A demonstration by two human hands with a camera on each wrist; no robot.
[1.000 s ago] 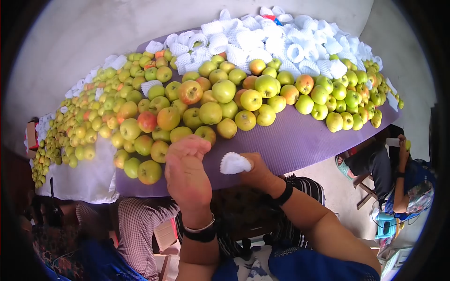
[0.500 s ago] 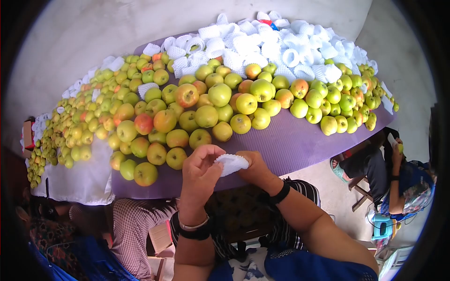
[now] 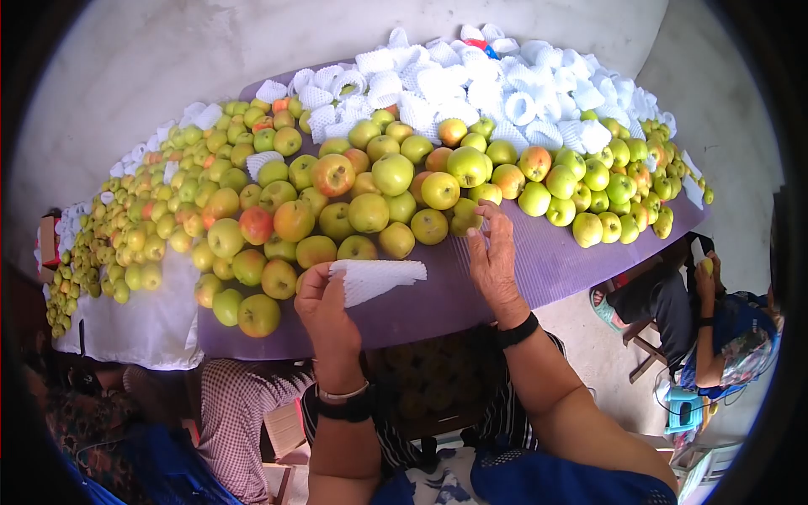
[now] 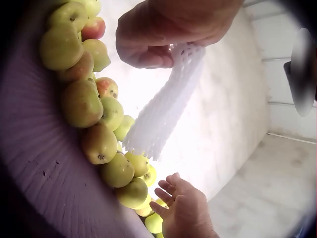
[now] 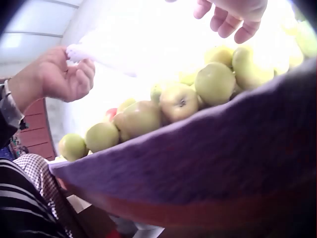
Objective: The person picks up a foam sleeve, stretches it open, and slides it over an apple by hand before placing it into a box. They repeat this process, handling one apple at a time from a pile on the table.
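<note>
My left hand [image 3: 326,311] pinches one end of a white foam fruit net [image 3: 379,279], which hangs flat and stretched out to the right over the purple mat [image 3: 539,252]. In the left wrist view the net [image 4: 168,104] slants down from the fingers, its mesh plain to see. My right hand [image 3: 497,261] holds nothing; its fingers are spread and reach toward the front row of apples, beside a yellow-green apple [image 3: 464,217]. The right wrist view has the right hand's fingertips [image 5: 225,25] above the apples [image 5: 214,83].
Yellow-green and reddish apples [image 3: 369,212] cover much of the table. Behind them is a heap of white foam nets [image 3: 471,84] against the wall. At the right another person [image 3: 732,337] sits by a teal stool [image 3: 686,410]. Checked trousers [image 3: 244,412] show at the left.
The right hand has let go of the foam net and moved up toward the apples. The left hand, apart from the net at first, now pinches it and has shifted left.
</note>
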